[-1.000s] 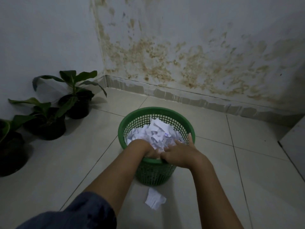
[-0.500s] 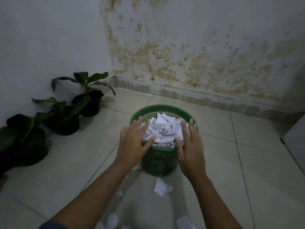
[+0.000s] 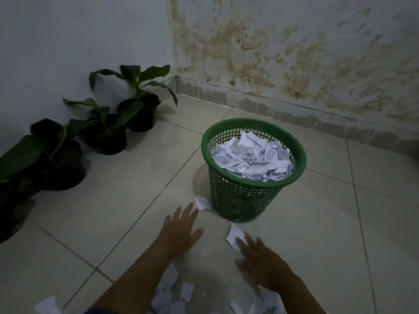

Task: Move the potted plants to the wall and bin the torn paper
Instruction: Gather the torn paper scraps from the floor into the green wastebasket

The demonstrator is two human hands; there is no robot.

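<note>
While both hands hover low over the tiled floor (image 3: 118, 196), neither one holds anything. Left hand (image 3: 181, 232): fingers spread and straight, palm down, empty. Right hand (image 3: 260, 259): fingers also spread, palm down, empty; whether it presses on the tile cannot be told.

Green basket (image 3: 244, 196) stands upright on the floor just ahead of the hands, slightly to the right of the left hand. It is filled near the rim with torn paper (image 3: 249, 155); one piece shows printed text.

Loose scraps on the floor:
- one scrap (image 3: 203, 203) just ahead of the left fingertips, touching or nearly touching the basket's base;
- one scrap (image 3: 234, 237) at the right fingertips, partly under them;
- a scatter of pieces (image 3: 181, 291) behind the hands, between and below the forearms, near the bottom edge of view.

Three potted plants stand in a row far to the left of the left hand, along the left wall (image 3: 68, 41). Far plant (image 3: 140, 105) sits nearest the corner, middle plant (image 3: 104, 130) beside it, near plant (image 3: 54, 159) closest to the person. All are in dark pots with broad green leaves.

The wall (image 3: 294, 53) ahead of the hands, beyond the basket, carries brown staining.
</note>
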